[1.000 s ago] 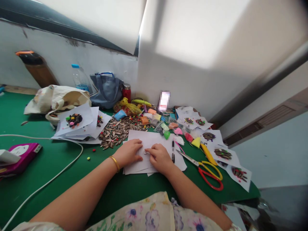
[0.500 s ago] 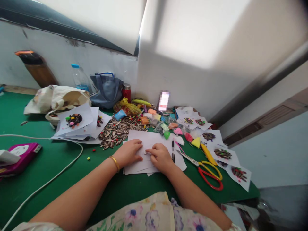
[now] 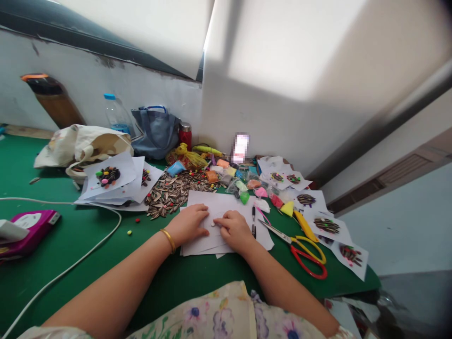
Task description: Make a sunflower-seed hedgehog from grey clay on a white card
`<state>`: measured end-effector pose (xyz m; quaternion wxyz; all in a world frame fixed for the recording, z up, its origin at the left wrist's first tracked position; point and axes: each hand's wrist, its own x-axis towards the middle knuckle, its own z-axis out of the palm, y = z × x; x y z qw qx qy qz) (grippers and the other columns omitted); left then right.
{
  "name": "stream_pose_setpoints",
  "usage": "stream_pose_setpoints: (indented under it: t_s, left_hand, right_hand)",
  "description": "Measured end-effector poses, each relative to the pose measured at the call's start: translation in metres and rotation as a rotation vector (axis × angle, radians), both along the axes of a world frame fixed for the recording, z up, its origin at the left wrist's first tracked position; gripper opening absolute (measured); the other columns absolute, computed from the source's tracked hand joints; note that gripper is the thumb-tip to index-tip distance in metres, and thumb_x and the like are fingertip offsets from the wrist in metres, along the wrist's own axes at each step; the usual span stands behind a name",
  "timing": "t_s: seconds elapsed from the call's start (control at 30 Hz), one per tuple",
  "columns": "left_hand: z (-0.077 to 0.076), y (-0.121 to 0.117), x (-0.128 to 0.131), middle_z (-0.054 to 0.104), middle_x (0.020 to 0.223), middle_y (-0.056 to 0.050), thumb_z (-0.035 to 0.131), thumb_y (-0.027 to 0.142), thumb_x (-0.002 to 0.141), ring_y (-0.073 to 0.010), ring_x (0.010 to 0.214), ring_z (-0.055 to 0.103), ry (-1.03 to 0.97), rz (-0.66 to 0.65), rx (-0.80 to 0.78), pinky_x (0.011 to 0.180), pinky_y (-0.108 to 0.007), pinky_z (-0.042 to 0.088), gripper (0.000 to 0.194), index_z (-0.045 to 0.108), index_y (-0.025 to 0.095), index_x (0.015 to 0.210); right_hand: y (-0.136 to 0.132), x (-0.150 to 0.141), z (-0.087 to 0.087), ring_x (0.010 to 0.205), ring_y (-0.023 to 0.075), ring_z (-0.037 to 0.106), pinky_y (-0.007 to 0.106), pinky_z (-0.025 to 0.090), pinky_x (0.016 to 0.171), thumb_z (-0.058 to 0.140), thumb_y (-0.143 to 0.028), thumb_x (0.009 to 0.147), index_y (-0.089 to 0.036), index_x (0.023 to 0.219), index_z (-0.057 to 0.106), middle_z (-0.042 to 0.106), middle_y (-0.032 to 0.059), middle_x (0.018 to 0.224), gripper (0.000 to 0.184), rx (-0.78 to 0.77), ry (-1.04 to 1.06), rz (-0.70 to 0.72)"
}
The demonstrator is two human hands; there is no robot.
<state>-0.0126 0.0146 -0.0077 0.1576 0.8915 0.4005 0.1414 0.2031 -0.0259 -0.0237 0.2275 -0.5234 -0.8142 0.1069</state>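
My left hand (image 3: 192, 223) rests flat on the left part of a stack of white paper (image 3: 197, 197), fingers stretched out and holding nothing. From the other side, my right hand (image 3: 236, 230) reaches in with its index finger extended and the other fingers curled under. That fingertip touches or lies right beside a small white lump (image 3: 213, 223), perhaps modelling clay, on the top sheet. A black pen (image 3: 254, 221) lies on the paper just right of my right hand. Further right are scissors (image 3: 293, 242) with one yellow and one red handle.
Sunflower seeds (image 3: 173, 190) are heaped behind the paper, with bagged coloured clay (image 3: 243, 186) to their right. Sheets with seed pictures lie at left (image 3: 115, 176) and right (image 3: 326, 226). A white cable (image 3: 88, 247) crosses the green table (image 3: 151, 278). A phone (image 3: 240, 148) stands behind.
Almost nothing differs. My right index fingertip may have shifted very slightly by the white lump; my left hand stays in place.
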Motion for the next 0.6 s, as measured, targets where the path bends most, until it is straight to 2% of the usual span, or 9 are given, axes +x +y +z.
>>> stream_pose_setpoints:
  t_s: [0.27, 0.37, 0.6]
  left_hand:
    - [0.0025, -0.0005, 0.0009, 0.058, 0.134, -0.016, 0.08, 0.038, 0.068, -0.0314, 0.126, 0.052, 0.017, 0.003, -0.001, 0.109, -0.042, 0.039, 0.052, 0.068, 0.016, 0.113]
    - [0.0024, -0.0005, 0.0006, 0.058, 0.134, -0.014, 0.08, 0.039, 0.068, -0.0305, 0.126, 0.052, 0.005, 0.0, -0.01, 0.109, -0.041, 0.039, 0.051, 0.068, 0.018, 0.113]
    - [0.003, -0.0011, 0.001, 0.058, 0.134, -0.015, 0.08, 0.038, 0.068, -0.0307, 0.127, 0.052, 0.011, 0.01, -0.008, 0.11, -0.041, 0.038, 0.051, 0.068, 0.018, 0.113]
  right_hand:
    - [0.0017, 0.0016, -0.0009, 0.093, 0.0196, 0.055, 0.033, 0.041, 0.087, 0.054, -0.009, 0.08, -0.025, 0.109, 0.074, 0.064, 0.0049, 0.092, 0.039, 0.011, 0.073, -0.021]
    - [0.0022, 0.0023, -0.0015, 0.092, 0.0195, 0.055, 0.033, 0.041, 0.086, 0.055, -0.009, 0.079, -0.026, 0.103, 0.075, 0.063, 0.0043, 0.091, 0.036, 0.004, 0.06, -0.003]
    - [0.0025, 0.0021, -0.0027, 0.093, 0.0198, 0.056, 0.033, 0.042, 0.087, 0.055, -0.009, 0.079, -0.027, 0.106, 0.075, 0.065, 0.0042, 0.093, 0.038, -0.01, 0.041, 0.005]
